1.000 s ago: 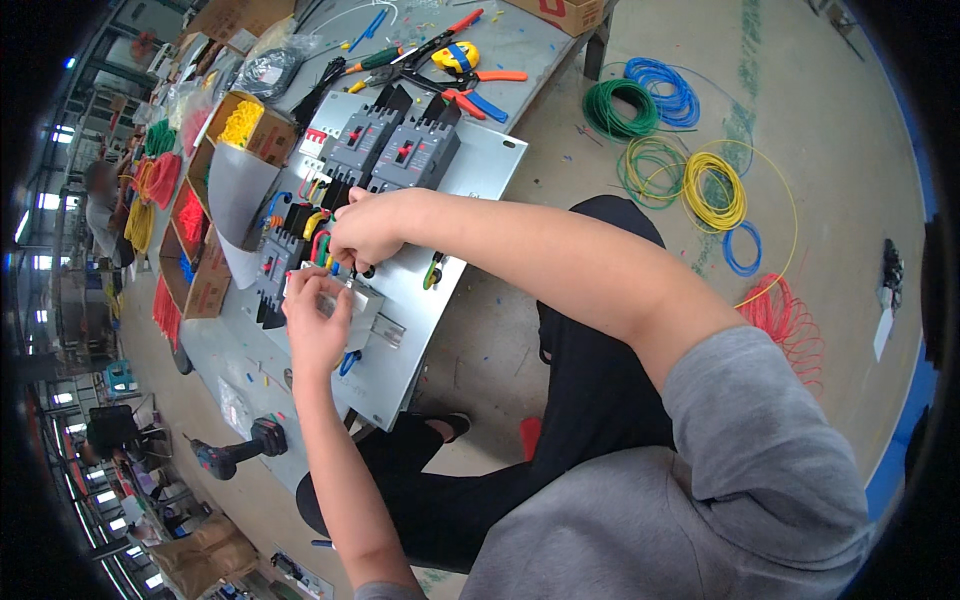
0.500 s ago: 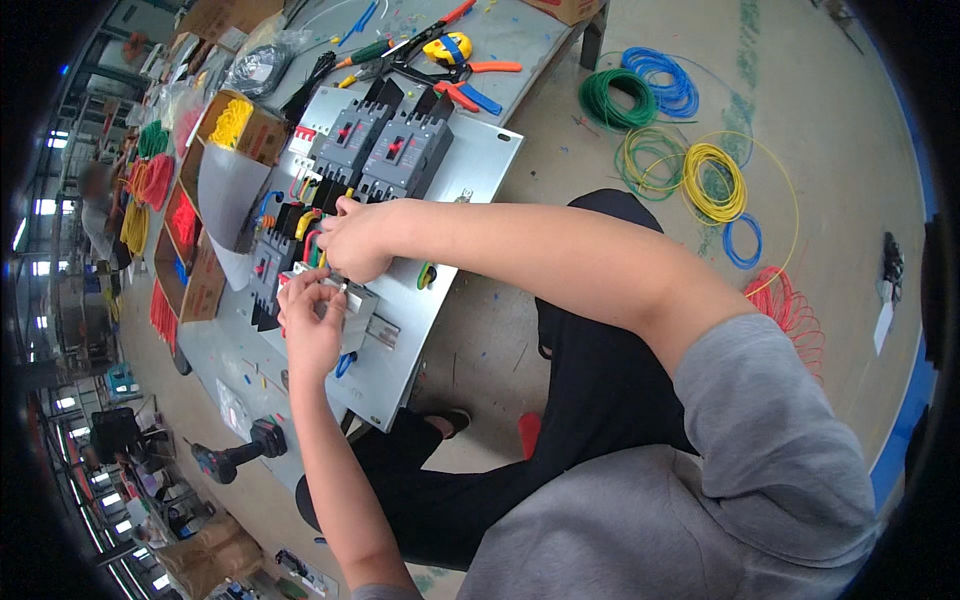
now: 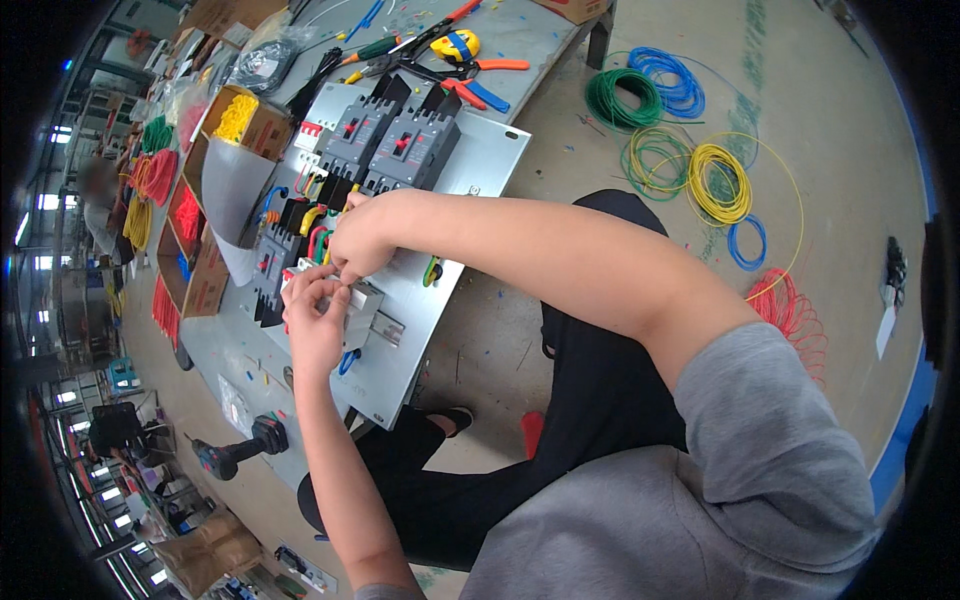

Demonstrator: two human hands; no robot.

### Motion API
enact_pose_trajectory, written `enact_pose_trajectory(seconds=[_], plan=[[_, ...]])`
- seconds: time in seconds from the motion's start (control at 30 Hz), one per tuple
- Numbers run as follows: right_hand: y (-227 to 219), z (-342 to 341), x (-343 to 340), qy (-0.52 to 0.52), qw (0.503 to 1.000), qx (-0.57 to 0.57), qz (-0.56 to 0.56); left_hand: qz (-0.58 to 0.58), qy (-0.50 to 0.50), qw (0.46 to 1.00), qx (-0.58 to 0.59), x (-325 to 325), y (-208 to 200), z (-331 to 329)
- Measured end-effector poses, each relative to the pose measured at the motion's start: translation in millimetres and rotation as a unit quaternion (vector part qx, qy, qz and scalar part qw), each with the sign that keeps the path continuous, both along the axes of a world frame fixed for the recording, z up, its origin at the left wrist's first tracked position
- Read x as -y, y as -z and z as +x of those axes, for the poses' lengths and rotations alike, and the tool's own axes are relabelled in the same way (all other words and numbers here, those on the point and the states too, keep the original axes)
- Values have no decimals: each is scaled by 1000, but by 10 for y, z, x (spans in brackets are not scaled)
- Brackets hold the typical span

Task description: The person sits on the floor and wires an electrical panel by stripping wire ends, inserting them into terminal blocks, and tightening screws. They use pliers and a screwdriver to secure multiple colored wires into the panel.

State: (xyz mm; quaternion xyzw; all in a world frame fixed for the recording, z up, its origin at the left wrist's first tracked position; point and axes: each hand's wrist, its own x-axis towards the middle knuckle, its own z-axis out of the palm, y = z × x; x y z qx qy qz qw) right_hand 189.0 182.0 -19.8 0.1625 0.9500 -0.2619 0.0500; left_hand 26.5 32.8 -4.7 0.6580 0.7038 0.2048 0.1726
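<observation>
A metal mounting plate (image 3: 485, 180) lies tilted across the table, carrying grey circuit breakers (image 3: 412, 145) with red switches. Another grey breaker (image 3: 270, 262) sits at its left side, beside short yellow, green and red wires (image 3: 312, 218). My left hand (image 3: 317, 305) is pinched at a light grey block (image 3: 364, 312) near a short rail (image 3: 388, 327). From the right, my right hand (image 3: 365, 238) reaches over the wires, fingers bent down and closed, its tips meeting the left fingertips. Whatever small thing the fingers hold is hidden.
Pliers, cutters (image 3: 485, 94) and a yellow tape measure (image 3: 455, 46) lie at the table's far end. Cardboard boxes (image 3: 268, 132) of coloured parts stand left. A cordless power tool (image 3: 240, 448) rests on the near left corner. Wire coils (image 3: 718, 183) lie on the floor at right.
My right fingers have moved slightly down toward the left hand, and the fingertips now meet over the grey block. The view has shifted slightly.
</observation>
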Motion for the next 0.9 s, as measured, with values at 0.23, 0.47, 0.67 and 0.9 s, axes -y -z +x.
enact_pose_trajectory(seconds=[0.23, 0.47, 0.67, 0.9], plan=[[-19, 7, -75, -12, 999, -2, -34, 21, -9, 1000, 16, 3, 84, -19], [-57, 64, -89, 14, 998, -38, -58, 23, -14, 999, 26, 4, 103, -5], [0, 64, -89, 5, 998, -44, -41, 20, 1, 1000, 22, -9, 49, -2], [-6, -24, 21, 46, 999, -20, 1, 32, 18, 999, 5, -58, 63, -114]])
